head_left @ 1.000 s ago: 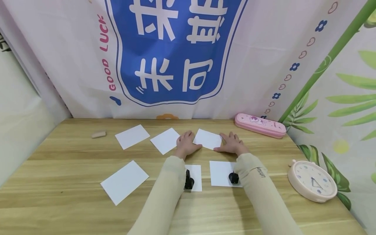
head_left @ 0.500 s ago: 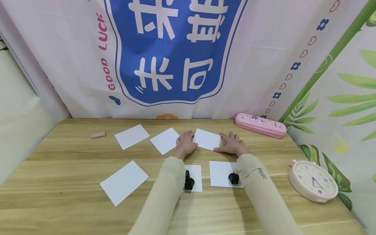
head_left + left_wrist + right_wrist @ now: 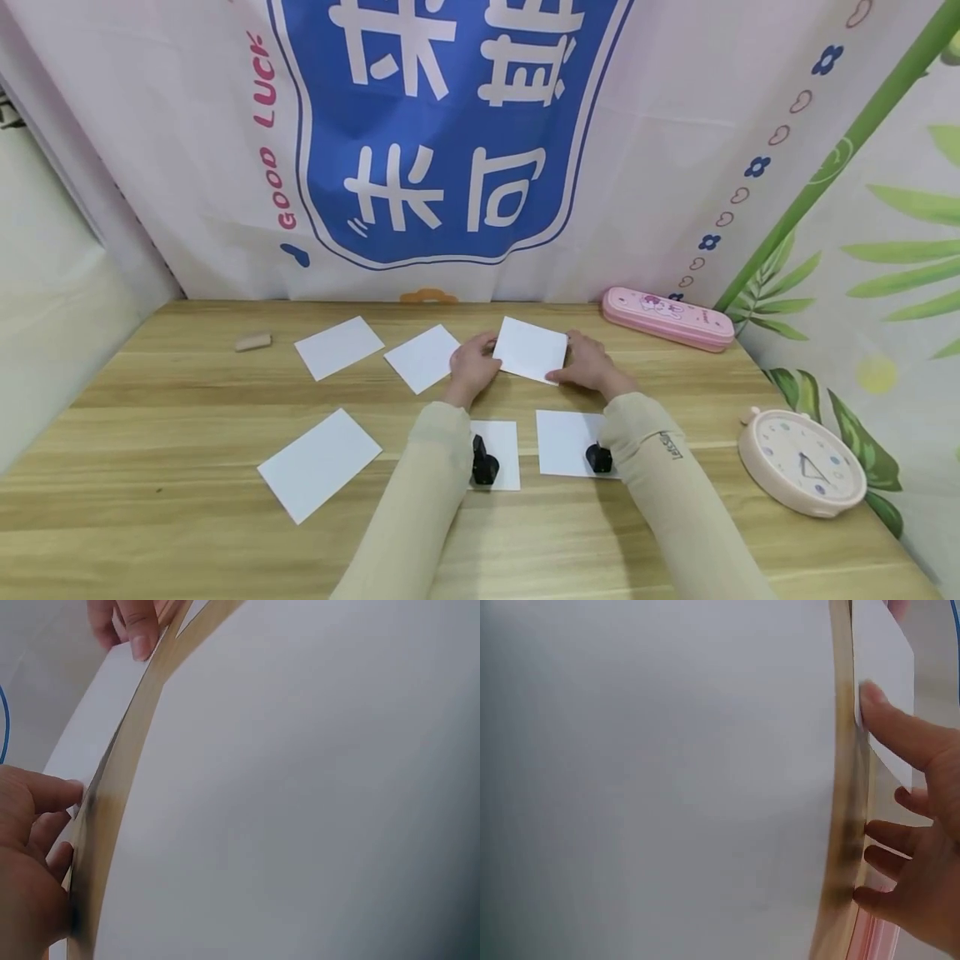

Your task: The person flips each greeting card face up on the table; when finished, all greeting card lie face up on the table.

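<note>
A white paper card [image 3: 529, 350] lies between my two hands near the back of the table, its far edge tilted up off the wood. My left hand [image 3: 472, 367] pinches the card's left side. At the right side my right hand [image 3: 591, 367] grips it, and in the right wrist view the thumb [image 3: 892, 724] lies on the card's face with the other fingers behind or below. Below my wrists lie two more cards, a left one [image 3: 506, 450] and a right one [image 3: 561, 442], partly hidden by the sleeves and black wrist cameras.
More white cards lie to the left: one at the back [image 3: 339, 347], one beside my left hand [image 3: 422, 358], one nearer the front [image 3: 320, 465]. A small tan block [image 3: 253, 342] is far left. A pink pencil case [image 3: 667, 319] and a round clock [image 3: 801, 462] stand right.
The card between my hands has gone from flat on the table to raised at its far edge. The fingers of both hands have curled in around its sides. The other cards have stayed put.
</note>
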Motion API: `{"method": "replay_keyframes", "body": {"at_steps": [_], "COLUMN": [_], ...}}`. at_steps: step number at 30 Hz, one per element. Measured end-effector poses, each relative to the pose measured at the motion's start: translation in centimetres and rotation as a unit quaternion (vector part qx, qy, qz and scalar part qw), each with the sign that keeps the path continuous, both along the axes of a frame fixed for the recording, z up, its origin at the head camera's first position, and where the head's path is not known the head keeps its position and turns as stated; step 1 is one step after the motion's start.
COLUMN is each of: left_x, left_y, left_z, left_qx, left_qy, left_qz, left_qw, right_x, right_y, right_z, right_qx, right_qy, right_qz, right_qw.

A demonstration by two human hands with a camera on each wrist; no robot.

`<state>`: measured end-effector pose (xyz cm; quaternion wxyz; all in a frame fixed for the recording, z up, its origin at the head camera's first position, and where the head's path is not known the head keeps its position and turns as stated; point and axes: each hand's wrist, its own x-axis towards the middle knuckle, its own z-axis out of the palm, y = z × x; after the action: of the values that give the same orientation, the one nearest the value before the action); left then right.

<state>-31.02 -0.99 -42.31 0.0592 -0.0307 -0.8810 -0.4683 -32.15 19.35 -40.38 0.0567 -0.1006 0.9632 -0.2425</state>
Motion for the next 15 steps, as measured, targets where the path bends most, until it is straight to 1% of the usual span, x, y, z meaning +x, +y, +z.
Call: {"method": "replay_keyframes", "body": {"at_steps": [3, 5, 7, 13, 15], "left_x": [0.03, -0.01, -0.09, -0.35, -0.39], "left_y": [0.04, 0.06, 0.07, 0.07, 0.09], "left_z": [-0.07, -0.16, -0.29, -0.45, -0.39], "left_qx": [0.063, 0.093, 0.119, 0.203, 0.214], "left_qy": [-0.002, -0.002, -0.001, -0.001, 0.001], "left_qz": [0.033, 0.052, 0.065, 0.081, 0.085], "left_qw": [0.9975, 0.9943, 0.9908, 0.9759, 0.9732], "right_x": [0.06, 0.11, 0.14, 0.22, 0.21], "right_y": [-0.27, -0.38, -0.49, -0.67, -0.67], "right_z": [0.17, 0.32, 0.48, 0.64, 0.52], "right_qx": [-0.059, -0.094, -0.129, -0.188, -0.199], "right_qy": [0.006, 0.003, -0.003, 0.002, 0.010], "right_qz": [-0.005, -0.012, -0.017, -0.041, -0.048], "right_qw": [0.998, 0.995, 0.991, 0.981, 0.979]}}
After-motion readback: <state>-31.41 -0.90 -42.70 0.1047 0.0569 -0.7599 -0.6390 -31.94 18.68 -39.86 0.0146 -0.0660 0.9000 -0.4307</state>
